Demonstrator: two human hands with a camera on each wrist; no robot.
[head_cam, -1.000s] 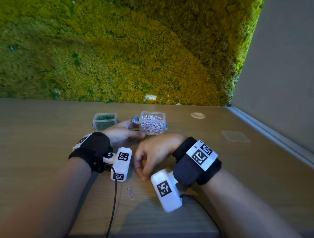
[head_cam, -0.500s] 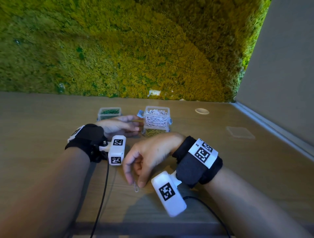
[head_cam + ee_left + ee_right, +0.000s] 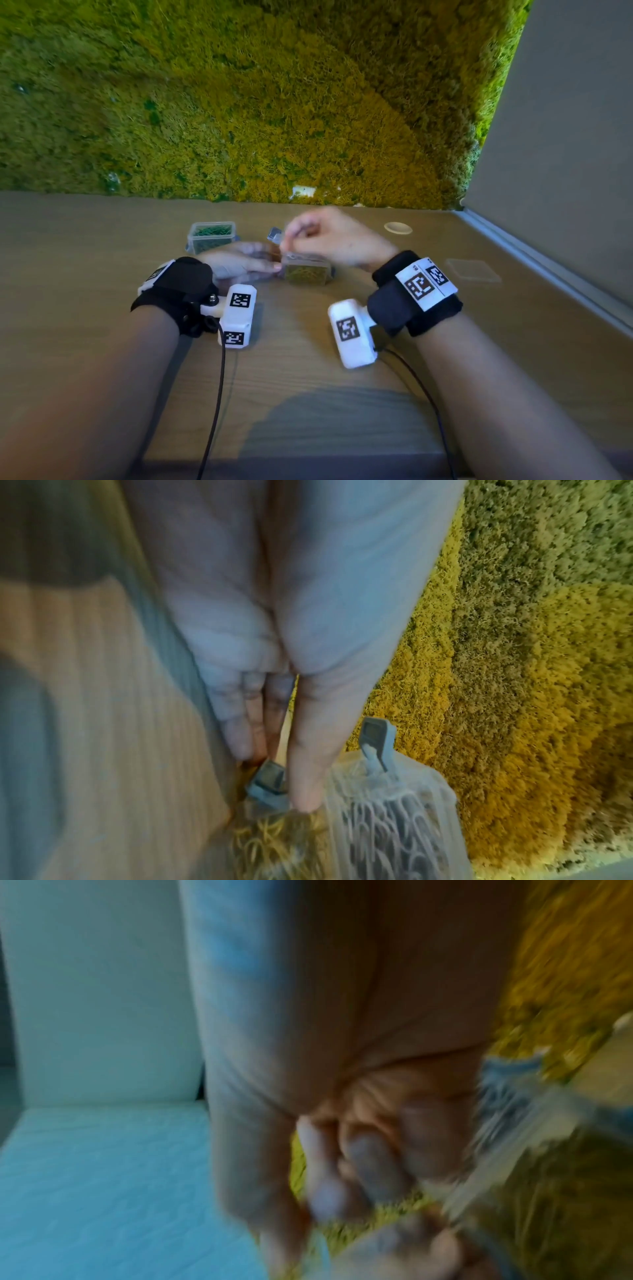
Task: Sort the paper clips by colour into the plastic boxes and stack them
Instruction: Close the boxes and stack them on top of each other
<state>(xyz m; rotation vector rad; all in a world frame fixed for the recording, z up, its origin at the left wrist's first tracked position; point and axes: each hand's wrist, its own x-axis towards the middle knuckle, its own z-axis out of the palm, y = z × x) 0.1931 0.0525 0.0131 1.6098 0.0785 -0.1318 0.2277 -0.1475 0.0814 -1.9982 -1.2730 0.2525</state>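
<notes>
Two clear plastic boxes stand stacked mid-table. The lower box holds yellow clips. My right hand hovers in front of the upper box of white clips, hiding it in the head view. Its fingers are curled and pinch what looks like a thin pale paper clip; the right wrist view is too blurred to show it. My left hand lies on the table with straight fingers, and its thumb touches the left side of the stack by the grey latch. A third box with green clips stands open at the back left.
A clear flat lid lies on the wooden table at the right, near the wall. A small round disc sits behind it. A moss wall closes off the table's far edge.
My right hand picked the pale clip off the near table and rose forward to the top of the stack. My left hand stayed against the stack's left side.
</notes>
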